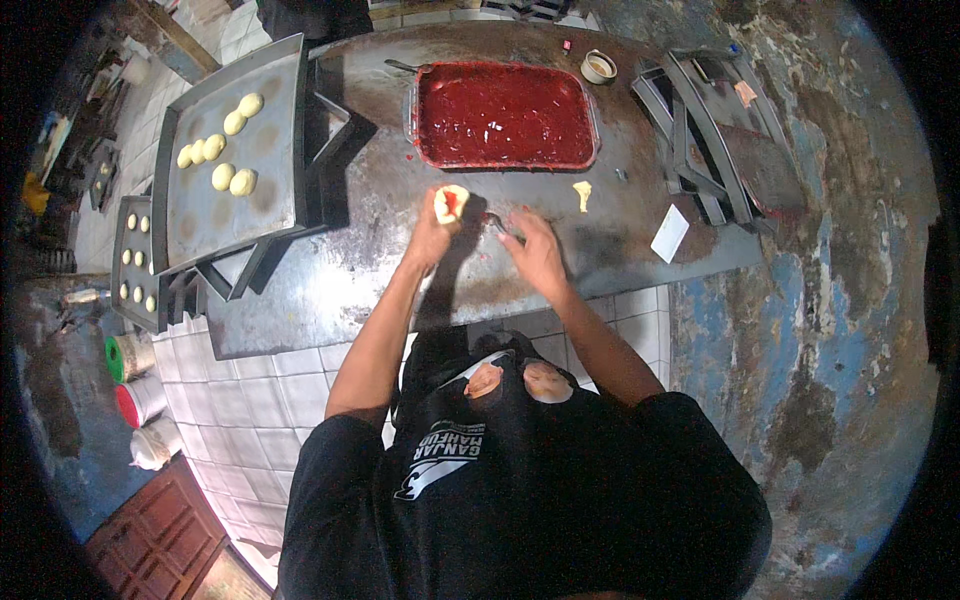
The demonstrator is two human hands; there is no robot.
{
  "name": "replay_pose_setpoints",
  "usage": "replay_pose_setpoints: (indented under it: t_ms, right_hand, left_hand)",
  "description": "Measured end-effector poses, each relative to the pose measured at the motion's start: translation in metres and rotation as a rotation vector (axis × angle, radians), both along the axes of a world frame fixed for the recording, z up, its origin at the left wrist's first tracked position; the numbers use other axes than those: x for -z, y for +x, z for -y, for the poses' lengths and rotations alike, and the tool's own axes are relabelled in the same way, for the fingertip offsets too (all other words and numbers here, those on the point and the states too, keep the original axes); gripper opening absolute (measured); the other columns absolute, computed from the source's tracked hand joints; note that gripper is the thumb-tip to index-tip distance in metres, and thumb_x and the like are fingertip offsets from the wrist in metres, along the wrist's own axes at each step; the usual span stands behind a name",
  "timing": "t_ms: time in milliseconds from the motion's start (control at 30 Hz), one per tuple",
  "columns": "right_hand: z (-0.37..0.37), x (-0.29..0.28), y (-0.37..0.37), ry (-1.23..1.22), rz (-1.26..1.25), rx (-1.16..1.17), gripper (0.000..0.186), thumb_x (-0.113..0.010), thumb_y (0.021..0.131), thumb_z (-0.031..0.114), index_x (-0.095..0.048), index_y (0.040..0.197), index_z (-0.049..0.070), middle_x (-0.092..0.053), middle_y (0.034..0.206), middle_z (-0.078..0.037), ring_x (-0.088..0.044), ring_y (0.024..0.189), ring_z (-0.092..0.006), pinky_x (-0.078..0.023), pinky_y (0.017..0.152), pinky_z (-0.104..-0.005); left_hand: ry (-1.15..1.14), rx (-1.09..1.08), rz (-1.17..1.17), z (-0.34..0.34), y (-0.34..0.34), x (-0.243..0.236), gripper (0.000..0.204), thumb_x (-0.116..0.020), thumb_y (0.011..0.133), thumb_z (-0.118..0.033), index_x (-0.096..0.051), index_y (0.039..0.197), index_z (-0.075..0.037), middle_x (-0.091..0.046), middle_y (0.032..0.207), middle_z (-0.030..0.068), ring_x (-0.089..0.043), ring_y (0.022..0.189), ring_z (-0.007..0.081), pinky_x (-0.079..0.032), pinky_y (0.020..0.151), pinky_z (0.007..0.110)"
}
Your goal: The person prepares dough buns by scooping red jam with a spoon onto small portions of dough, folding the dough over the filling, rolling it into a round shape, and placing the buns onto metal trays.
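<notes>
My left hand (431, 240) is wrapped round a piece of pale dough (461, 193), cupped open with red filling (451, 206) showing inside. Beside it, to the right, my right hand (541, 258) grips a small spoon (495, 222) whose tip points toward the dough. Just beyond both hands stands a glass baking dish (596, 140) spread with glossy red filling (505, 112). A dark handle (399, 65) lies at the dish's far left corner. Right of the dish, a scrap of dough (583, 195) rests on the metal table (370, 170).
At left, a metal tray (285, 170) bears several dough balls (222, 177), with another tray (125, 255) lower down. Stacked trays (715, 125) stand at the right end. A small cup (598, 68) and a white card (670, 234) sit on the table. Buckets (130, 358) stand at lower left.
</notes>
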State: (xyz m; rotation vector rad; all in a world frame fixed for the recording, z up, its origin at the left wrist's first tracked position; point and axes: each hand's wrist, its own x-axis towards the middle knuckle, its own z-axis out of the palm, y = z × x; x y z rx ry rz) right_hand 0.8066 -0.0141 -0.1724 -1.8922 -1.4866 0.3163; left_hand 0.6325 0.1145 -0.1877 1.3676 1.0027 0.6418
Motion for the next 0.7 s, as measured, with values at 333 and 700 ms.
replay_pose_setpoints:
  t_ms: [333,700]
  right_hand:
    - [0.094,-0.087,-0.031,0.004,-0.079,-0.211,0.052,-0.047,0.095,-0.002,-0.040,0.147,0.003,-0.071,0.115,-0.013,-0.070,0.094,-0.0312,-0.054,0.083,-0.0470]
    - [0.146,-0.101,-0.039,0.375,-0.041,-0.061,0.038,-0.063,0.091,0.006,-0.054,0.128,0.001,-0.069,0.099,-0.010,-0.061,0.103,-0.0267,-0.044,0.094,-0.0416]
  left_hand:
    - [0.076,0.092,0.221,0.131,0.006,-0.038,0.066,-0.085,0.075,-0.011,-0.047,0.128,-0.007,-0.061,0.106,0.0049,-0.060,0.098,0.0195,-0.050,0.089,0.033]
    - [-0.047,0.074,0.102,0.184,0.010,-0.095,0.026,-0.065,0.099,-0.030,-0.067,0.108,-0.007,-0.066,0.102,-0.0009,-0.060,0.095,0.0101,-0.048,0.077,0.027]
